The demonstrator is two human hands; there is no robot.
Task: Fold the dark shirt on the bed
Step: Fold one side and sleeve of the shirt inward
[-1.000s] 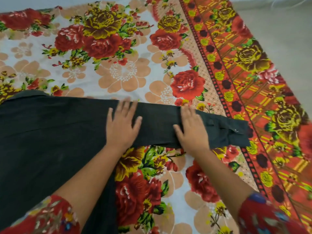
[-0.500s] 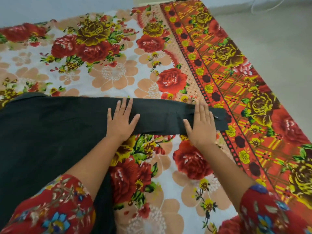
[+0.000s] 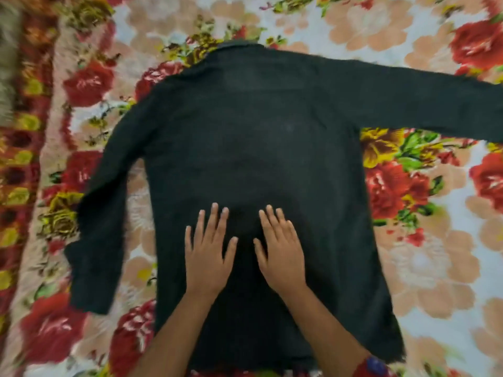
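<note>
The dark shirt (image 3: 253,137) lies spread flat on the bed, back side up, collar at the far end. Its left sleeve hangs down along the body, and its right sleeve stretches straight out past the frame's right edge. My left hand (image 3: 208,254) rests palm down on the lower middle of the shirt with fingers spread. Beside it, a small gap apart, my right hand (image 3: 281,251) lies flat on the cloth the same way. Neither hand grips any fabric. The picture is somewhat blurred.
A floral bedsheet (image 3: 424,240) with red roses and peach flowers covers the bed under the shirt. Its red and yellow patterned border (image 3: 19,164) runs down the left side.
My view has swung from the right sleeve to the shirt's body. Both hands have left the sleeve and now lie flat on the lower back of the shirt.
</note>
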